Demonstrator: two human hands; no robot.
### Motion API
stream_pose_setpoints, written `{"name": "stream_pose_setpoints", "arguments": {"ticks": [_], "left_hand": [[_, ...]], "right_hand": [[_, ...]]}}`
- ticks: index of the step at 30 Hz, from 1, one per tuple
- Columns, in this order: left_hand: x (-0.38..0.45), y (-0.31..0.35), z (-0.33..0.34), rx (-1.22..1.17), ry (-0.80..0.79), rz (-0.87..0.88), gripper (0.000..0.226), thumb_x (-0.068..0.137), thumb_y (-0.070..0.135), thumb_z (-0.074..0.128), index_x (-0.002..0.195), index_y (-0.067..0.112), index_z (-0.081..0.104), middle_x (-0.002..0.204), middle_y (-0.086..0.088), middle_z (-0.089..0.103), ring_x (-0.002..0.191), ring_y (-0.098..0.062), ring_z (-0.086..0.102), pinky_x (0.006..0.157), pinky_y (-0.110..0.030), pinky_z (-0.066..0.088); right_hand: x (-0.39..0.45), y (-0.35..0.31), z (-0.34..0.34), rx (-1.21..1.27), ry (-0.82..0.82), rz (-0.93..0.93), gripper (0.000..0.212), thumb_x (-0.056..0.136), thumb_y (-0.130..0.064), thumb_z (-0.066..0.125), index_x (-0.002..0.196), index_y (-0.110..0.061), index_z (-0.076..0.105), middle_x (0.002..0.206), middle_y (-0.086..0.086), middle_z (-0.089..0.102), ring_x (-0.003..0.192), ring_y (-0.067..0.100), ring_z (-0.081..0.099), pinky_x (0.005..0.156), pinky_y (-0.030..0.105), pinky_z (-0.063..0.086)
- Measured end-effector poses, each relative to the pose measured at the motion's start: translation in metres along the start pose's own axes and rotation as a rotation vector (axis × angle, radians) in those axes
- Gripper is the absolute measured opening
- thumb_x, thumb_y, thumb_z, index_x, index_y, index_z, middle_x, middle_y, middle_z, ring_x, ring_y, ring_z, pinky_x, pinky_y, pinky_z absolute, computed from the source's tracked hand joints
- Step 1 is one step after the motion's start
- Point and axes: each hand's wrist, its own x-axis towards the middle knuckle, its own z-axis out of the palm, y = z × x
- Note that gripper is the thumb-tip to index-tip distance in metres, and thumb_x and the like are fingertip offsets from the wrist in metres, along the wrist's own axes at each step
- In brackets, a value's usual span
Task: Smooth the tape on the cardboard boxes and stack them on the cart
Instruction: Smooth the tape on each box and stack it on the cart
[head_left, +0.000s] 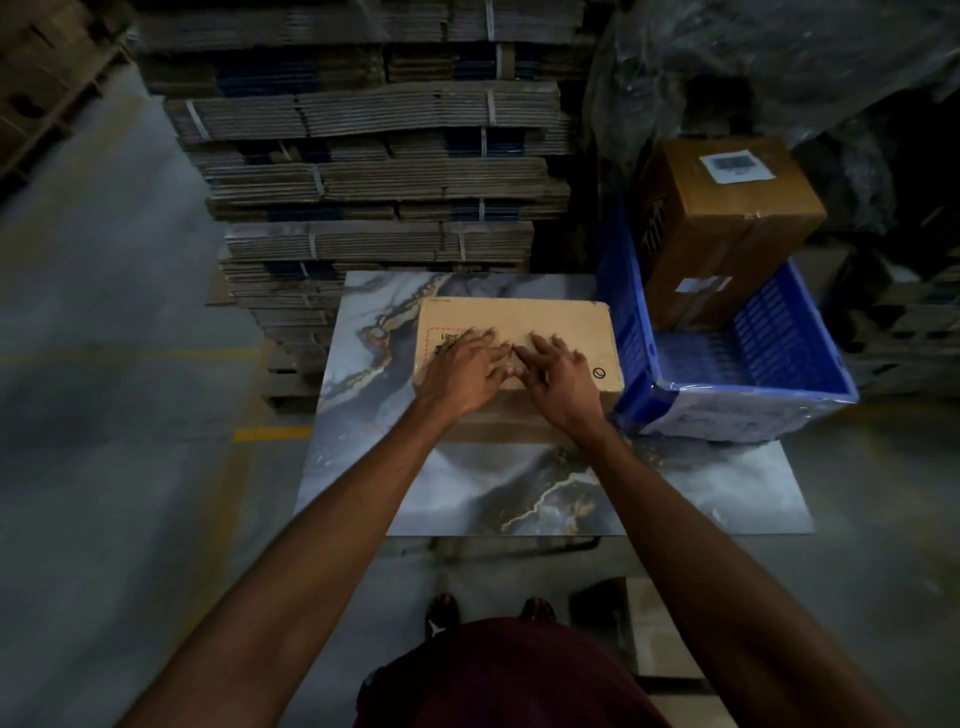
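A head-worn camera looks down at a tan cardboard box (519, 332) lying flat on a marble-patterned tabletop (467, 488), toward the table's far edge. On the box's top face, a red dashed rectangle near its left end frames dark printing that reads upside down as digits, roughly "181", though part of it is covered by fingers; a small circled symbol sits near the right front corner. To the right, touching the table's edge, stands a blue plastic crate (769, 338) with slotted walls and a clear-wrapped white sheet on its near side, its writing too blurred to read. Inside the crate's far end a second brown box (727, 223) leans tilted, carrying a white label on top and another on its side, both unreadable, plus dark printed lettering on its left face that cannot be made out. Behind the table rise tall stacks of flattened cardboard (374, 171) bound with white straps. Grey concrete floor with yellow lines (270, 434) lies to the left. Both bare arms reach forward. The left hand (465, 371) and right hand (558, 382) lie palm down on the box's top, fingers spread and fairly straight, pressing flat, fingertips nearly meeting at the middle.
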Motion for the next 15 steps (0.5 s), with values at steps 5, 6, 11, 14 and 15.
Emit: {"name": "stream_pose_setpoints", "arguments": {"ticks": [5,6,11,14,15], "left_hand": [[-0.025,0.001,0.013,0.035,0.097,-0.096,0.049,0.099,0.06,0.043,0.142,0.039,0.054,0.158,0.01,0.038,0.147,-0.019,0.031,0.116,-0.04,0.022],[-0.028,0.003,0.015,0.018,0.097,-0.113,0.05,0.1,0.061,0.041,0.144,0.04,0.051,0.159,0.012,0.036,0.148,-0.018,0.028,0.118,-0.041,0.019],[-0.024,-0.01,0.004,-0.029,0.058,-0.062,0.054,0.095,0.066,0.044,0.142,0.042,0.053,0.158,0.013,0.037,0.147,-0.016,0.031,0.118,-0.041,0.023],[-0.031,-0.032,-0.001,-0.144,0.099,-0.093,0.055,0.089,0.068,0.051,0.132,0.036,0.064,0.153,0.01,0.046,0.142,-0.017,0.039,0.115,-0.046,0.034],[-0.034,-0.035,0.0,-0.208,0.109,-0.11,0.052,0.091,0.064,0.056,0.132,0.034,0.064,0.154,0.01,0.045,0.143,-0.017,0.037,0.116,-0.043,0.034]], "right_hand": [[-0.012,0.01,-0.003,-0.019,0.021,0.054,0.05,0.101,-0.053,0.051,0.145,-0.029,0.055,0.159,-0.001,0.041,0.151,0.026,0.029,0.12,0.052,0.024],[-0.014,0.009,-0.001,-0.04,0.019,0.055,0.05,0.102,-0.055,0.047,0.146,-0.031,0.052,0.161,-0.002,0.039,0.152,0.025,0.027,0.121,0.053,0.022],[-0.014,0.017,-0.014,-0.052,-0.049,-0.038,0.052,0.103,-0.057,0.042,0.15,-0.035,0.046,0.163,-0.005,0.034,0.153,0.022,0.024,0.122,0.051,0.022],[-0.022,0.038,-0.023,0.039,-0.013,-0.002,0.049,0.102,-0.055,0.049,0.146,-0.033,0.052,0.16,-0.006,0.04,0.151,0.017,0.029,0.121,0.049,0.026],[-0.026,0.044,-0.023,0.069,0.009,0.026,0.049,0.101,-0.056,0.05,0.145,-0.033,0.053,0.159,-0.007,0.041,0.15,0.015,0.03,0.121,0.048,0.027]]}}
